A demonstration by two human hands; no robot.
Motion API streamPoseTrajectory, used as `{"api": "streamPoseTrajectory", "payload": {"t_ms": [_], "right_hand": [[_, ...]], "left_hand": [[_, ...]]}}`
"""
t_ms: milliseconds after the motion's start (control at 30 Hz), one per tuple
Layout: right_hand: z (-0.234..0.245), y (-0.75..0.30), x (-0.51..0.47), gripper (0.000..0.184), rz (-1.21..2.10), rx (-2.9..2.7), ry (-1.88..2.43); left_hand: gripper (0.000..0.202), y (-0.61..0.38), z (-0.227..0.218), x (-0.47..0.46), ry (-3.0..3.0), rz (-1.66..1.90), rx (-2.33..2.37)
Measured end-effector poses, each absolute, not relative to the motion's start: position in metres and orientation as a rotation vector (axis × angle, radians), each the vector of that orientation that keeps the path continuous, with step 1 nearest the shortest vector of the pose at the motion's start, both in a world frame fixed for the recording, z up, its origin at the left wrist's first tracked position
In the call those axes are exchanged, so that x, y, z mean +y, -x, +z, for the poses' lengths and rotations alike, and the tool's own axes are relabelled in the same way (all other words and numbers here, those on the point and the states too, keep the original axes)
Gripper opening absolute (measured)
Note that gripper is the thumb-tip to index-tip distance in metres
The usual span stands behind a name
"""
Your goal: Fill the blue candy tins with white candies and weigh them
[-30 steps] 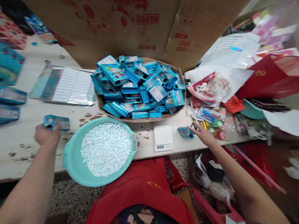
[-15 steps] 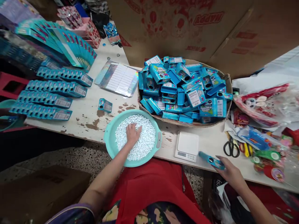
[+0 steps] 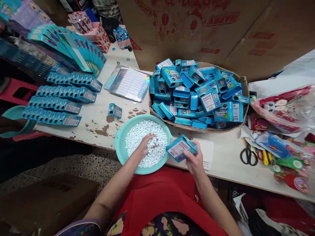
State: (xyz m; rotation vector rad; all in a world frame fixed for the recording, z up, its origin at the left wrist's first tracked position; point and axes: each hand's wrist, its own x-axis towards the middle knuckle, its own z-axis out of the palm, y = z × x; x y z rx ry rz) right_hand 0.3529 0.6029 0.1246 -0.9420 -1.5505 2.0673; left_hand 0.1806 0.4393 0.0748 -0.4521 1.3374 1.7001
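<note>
My left hand (image 3: 145, 145) is in the green basin (image 3: 118, 144), its fingers curled around a clump of small white candies (image 3: 137, 131). More of these candies cover the basin floor. At the basin's right rim, my right hand (image 3: 196, 160) grips a blue candy box (image 3: 180, 147), tilted with its printed label side up. Behind that hand lies a white kitchen scale (image 3: 208, 150), partly covered by it. One more small blue box (image 3: 115, 110) stands alone on the table, beyond the basin's upper left.
A cut-down carton (image 3: 197, 128) heaped with blue boxes sits behind the basin. Rows of blue boxes (image 3: 61, 105) stand at left, near a stack of shiny label sheets (image 3: 128, 83). Black scissors (image 3: 249, 156) and bagged sweets (image 3: 287, 164) lie at right.
My right hand has brought the blue box leftward from beside the scale to the basin's rim. My left hand has shifted slightly right and curled around candies.
</note>
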Motion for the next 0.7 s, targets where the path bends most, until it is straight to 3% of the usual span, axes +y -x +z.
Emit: {"api": "streamPoseTrajectory", "payload": {"t_ms": [133,367,533,700], "right_hand": [[0.123,-0.325,0.585,0.051,2.075,-1.693,0.829],[0.138,-0.310,0.574,0.035,1.683,-2.158,0.706],[0.130,-0.293,0.555,0.032,1.417,-2.373,0.373],[0.129,-0.287,0.541,0.032,1.378,-2.408,0.331]], "left_hand": [[0.040,-0.172,0.080,0.430,0.452,1.766,1.106],[0.023,-0.164,0.105,0.437,0.568,1.905,1.028],[0.023,-0.175,0.161,0.438,0.316,2.116,1.185],[0.022,-0.182,0.169,0.449,0.216,2.242,1.453]]}}
